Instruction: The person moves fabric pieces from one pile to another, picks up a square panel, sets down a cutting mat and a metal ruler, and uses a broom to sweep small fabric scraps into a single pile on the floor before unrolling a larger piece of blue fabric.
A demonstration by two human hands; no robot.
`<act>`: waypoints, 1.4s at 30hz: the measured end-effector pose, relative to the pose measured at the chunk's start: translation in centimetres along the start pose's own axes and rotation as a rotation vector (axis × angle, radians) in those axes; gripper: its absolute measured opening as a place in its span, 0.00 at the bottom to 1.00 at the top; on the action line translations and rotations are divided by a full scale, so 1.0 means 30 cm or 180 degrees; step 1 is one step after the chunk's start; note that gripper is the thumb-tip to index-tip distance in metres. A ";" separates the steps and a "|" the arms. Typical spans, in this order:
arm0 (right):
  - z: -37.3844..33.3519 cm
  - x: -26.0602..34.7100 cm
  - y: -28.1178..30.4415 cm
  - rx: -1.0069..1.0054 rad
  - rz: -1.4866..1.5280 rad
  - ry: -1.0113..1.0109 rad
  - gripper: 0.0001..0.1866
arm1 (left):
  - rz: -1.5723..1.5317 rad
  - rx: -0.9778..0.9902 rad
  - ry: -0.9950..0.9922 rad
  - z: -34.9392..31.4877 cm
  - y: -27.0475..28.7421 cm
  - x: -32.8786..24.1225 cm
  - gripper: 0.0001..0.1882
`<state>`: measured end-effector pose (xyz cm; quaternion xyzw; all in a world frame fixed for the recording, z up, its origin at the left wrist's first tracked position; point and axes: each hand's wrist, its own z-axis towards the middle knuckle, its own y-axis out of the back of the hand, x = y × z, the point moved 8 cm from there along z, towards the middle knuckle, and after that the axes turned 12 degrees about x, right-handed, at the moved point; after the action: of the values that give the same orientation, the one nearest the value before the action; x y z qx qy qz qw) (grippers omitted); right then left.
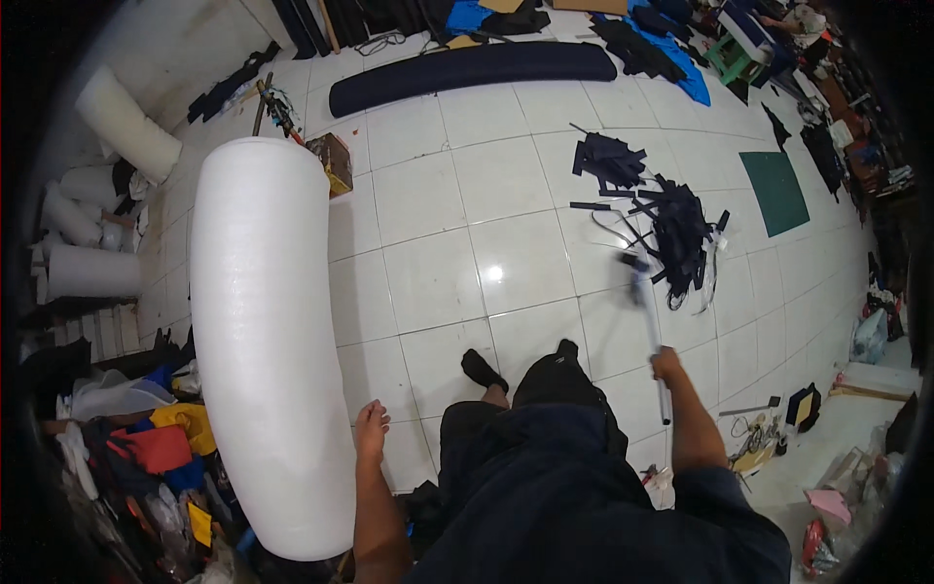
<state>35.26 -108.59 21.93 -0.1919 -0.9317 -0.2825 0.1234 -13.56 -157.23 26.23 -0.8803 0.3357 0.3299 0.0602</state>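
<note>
The white tiled floor is being flanked at left by a thick white cylindrical foam roll. At right, a heap of dark navy fabric strips is lying apparently part-gathered, outlying dark strips being left uncollected. Near it, a long pale-handled broom-like tool is being gripped by the right hand; the left hand is being held empty, fingers loosely curled.
</note>
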 end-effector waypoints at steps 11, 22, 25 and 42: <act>-0.483 -0.183 0.128 0.0838 0.2043 -0.0292 0.30 | 0.1020 0.0515 0.2198 -0.216 -0.309 0.504 0.16; -0.102 -0.728 0.388 0.0571 -0.0311 -0.0972 0.15 | 0.1658 0.1185 -0.0606 0.078 -0.978 -0.513 0.22; -0.142 -0.702 0.520 -0.0419 -0.0172 -0.0954 0.18 | 0.1685 0.1107 -0.0737 0.060 -1.049 -0.682 0.20; -0.085 0.310 0.245 0.1181 0.2057 0.0607 0.30 | 0.2713 0.1309 0.1074 0.410 -0.882 -0.371 0.17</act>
<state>30.38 -101.75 30.65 -0.4231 -0.8428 -0.0722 0.3248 -9.70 -126.76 20.56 -0.6759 0.7285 0.1053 0.0372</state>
